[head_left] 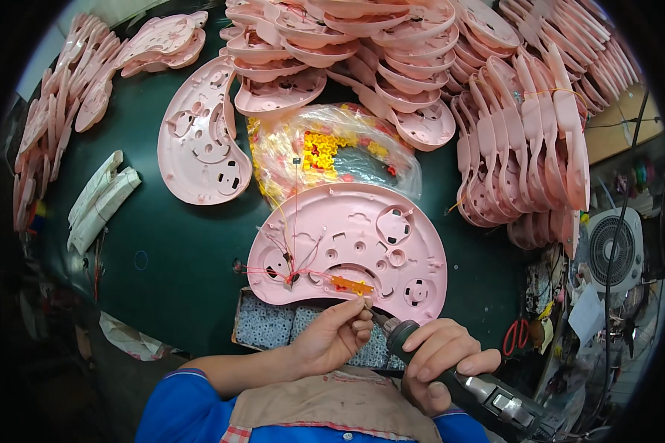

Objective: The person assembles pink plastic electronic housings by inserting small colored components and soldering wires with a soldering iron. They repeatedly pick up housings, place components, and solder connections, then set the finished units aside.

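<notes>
In front of me lies a pink curved plastic shell, its inner side with posts and cutouts facing up. An orange circuit strip sits by its inner curve, above small yellow and red parts. Thin red and other wires gather at the shell's left end. My right hand grips a dark electric screwdriver, its bit pointing up and left toward the shell's lower edge. My left hand is closed in a pinch at the bit's tip; whatever its fingertips hold is too small to make out.
Beyond the shell is a clear plastic bag of yellow and red pieces. Stacked pink shells crowd the back and right. A box of small grey parts sits under the near edge. Red-handled scissors and a fan are at right.
</notes>
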The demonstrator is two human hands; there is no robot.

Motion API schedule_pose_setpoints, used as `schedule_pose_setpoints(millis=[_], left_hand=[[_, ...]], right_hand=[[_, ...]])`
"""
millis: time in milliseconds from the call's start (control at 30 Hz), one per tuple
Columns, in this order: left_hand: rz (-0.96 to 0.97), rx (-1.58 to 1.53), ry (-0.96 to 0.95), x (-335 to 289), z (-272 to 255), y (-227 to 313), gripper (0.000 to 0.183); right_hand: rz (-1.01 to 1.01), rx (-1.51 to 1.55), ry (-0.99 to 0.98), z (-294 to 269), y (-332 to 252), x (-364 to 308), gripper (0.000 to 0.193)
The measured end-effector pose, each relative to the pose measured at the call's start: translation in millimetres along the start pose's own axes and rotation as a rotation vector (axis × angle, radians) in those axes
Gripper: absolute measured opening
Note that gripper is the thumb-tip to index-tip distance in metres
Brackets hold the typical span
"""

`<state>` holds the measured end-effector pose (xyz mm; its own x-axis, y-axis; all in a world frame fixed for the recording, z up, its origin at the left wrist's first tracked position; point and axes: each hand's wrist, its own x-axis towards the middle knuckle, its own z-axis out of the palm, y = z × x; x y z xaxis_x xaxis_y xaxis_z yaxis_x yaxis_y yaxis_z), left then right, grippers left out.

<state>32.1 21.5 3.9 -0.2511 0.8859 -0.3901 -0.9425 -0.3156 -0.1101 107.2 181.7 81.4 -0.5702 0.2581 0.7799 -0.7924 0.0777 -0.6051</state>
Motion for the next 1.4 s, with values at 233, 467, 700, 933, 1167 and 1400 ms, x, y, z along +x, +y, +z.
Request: schedule_pose_setpoints(millis=[233, 467, 700, 933, 1167, 1400], left_hand=[[-0.041, 0.716, -0.155, -24.6, 5.5, 19.1, 0.020], [0.880, 2.373, -0.193, 25.3, 10.6, 115.0, 0.012], [0.788, 2.425, -0.178, 29.7, 1.1, 117.5, 0.013], [0.711, 2.417, -0.199, 31.7, 5.6, 120.1, 0.010], [0.919, 2.472, -0.253, 7.0, 18.4, 102.0, 0.015], [1.003, 2.180, -0.460, -7.4, 13.9, 72.4, 0.019]], right_hand=[[0.098, -0.091, -0.043, -2.1, 0.5, 4.1, 0.050], [0.291, -0.067, 0.090, 8.3, 43.1, -12.8, 0.042], [0.309, -0.074, 0.105, 9.2, 67.3, -27.6, 0.038], [0.323, -0.023, 0.139, 6.7, 78.7, -32.2, 0.038], [0.323, 0.075, 0.307, 12.5, 34.0, -3.2, 0.041], [0.414, 0.203, 0.279, 21.1, -2.2, 5.9, 0.041]])
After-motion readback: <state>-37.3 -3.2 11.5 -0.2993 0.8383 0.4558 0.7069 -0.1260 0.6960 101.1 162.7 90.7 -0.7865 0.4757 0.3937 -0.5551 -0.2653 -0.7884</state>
